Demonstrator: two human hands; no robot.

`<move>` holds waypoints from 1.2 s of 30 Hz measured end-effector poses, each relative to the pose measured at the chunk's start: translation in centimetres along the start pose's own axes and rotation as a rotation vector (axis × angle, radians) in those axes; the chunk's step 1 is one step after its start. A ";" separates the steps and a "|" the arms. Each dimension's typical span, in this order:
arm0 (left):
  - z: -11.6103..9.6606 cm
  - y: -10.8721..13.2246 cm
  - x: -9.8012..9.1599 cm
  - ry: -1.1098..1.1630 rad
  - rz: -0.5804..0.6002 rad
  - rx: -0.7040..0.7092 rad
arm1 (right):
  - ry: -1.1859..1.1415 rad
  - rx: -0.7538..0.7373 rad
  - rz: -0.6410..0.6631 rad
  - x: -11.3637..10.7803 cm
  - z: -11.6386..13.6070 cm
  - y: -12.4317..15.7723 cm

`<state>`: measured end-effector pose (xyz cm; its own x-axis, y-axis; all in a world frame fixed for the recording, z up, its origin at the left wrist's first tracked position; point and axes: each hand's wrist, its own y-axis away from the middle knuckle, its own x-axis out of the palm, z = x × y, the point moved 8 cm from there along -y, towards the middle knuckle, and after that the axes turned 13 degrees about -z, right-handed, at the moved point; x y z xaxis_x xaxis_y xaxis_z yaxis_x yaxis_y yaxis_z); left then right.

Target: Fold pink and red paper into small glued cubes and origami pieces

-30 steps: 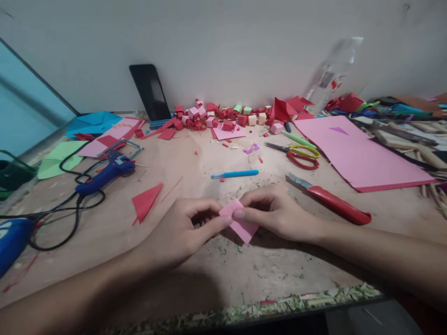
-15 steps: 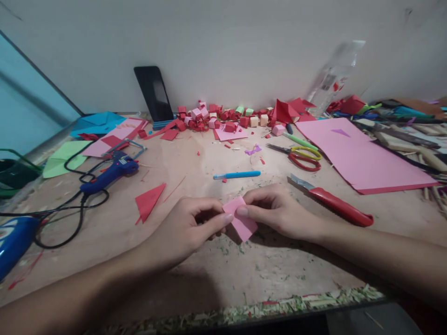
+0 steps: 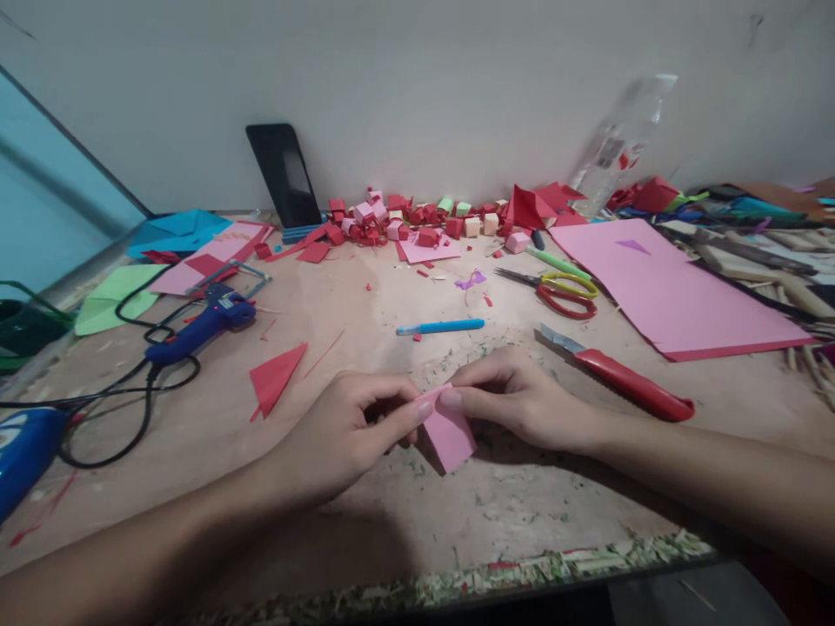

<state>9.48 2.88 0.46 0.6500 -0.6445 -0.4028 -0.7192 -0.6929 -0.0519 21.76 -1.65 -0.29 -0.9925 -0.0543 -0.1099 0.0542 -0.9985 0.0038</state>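
A small piece of pink paper hangs between my two hands over the near middle of the table. My left hand pinches its upper left edge between thumb and fingers. At the upper right edge, my right hand pinches it the same way, the two thumbs almost touching. The fingertips behind the paper are hidden. Just beyond the hands lies a blue pen. A utility knife with a red handle rests to the right of my right hand, and a red paper triangle lies left of my left hand.
Scissors and large pink sheets lie to the right. A blue glue gun with a looping cord is on the left. Along the wall stand a phone, several small paper cubes and a leaning plastic bottle.
My thumbs have come to the paper's upper edge, and more of the paper now shows below them, hanging lower. Both hands keep their pinch. The view has shifted slightly.
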 end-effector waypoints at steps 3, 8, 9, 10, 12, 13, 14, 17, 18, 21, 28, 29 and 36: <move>0.1 -0.1 0.1 0.000 0.010 0.002 | 0.002 0.013 0.000 0.0 -0.1 0.0; 0.1 -0.1 0.1 0.010 0.013 0.008 | 0.078 -0.049 -0.060 -0.5 0.4 -0.1; 0.0 -0.1 0.1 0.010 0.013 0.009 | 0.081 -0.045 -0.059 -0.5 0.4 -0.1; 0.0 -0.1 0.1 0.008 0.017 0.010 | 0.083 -0.034 -0.052 -0.5 0.2 -0.1; 0.0 -0.1 0.1 -0.006 0.022 0.012 | 0.083 -0.009 -0.034 -0.4 0.0 0.0; 0.0 -0.1 0.1 -0.013 0.024 0.011 | 0.081 -0.001 -0.028 -0.4 -0.1 0.0; 0.0 -0.1 0.1 -0.016 0.027 0.010 | 0.080 0.000 -0.028 -0.4 -0.2 0.0; 0.1 0.0 0.1 0.006 0.030 0.004 | 0.087 -0.012 -0.042 -0.5 -0.1 0.0; 0.1 0.0 0.1 0.015 0.031 0.002 | 0.093 -0.019 -0.046 -0.5 0.0 0.0; 0.1 0.0 0.1 0.020 0.031 0.003 | 0.103 -0.048 -0.048 -0.4 0.3 -0.1; 0.1 0.0 0.1 0.031 0.020 -0.014 | 0.095 -0.043 -0.040 -0.4 0.2 0.0; 0.1 -0.1 0.1 0.040 0.017 -0.015 | 0.091 -0.049 -0.038 -0.4 0.3 0.0; 0.0 -0.2 -0.3 0.131 -0.024 -0.019 | 0.053 -0.101 0.000 0.1 1.2 -0.2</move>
<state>9.47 3.17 0.62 0.6946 -0.6632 -0.2787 -0.6988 -0.7141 -0.0421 21.55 -1.50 0.92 -0.9854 -0.0512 -0.1622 0.0673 -0.9931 -0.0960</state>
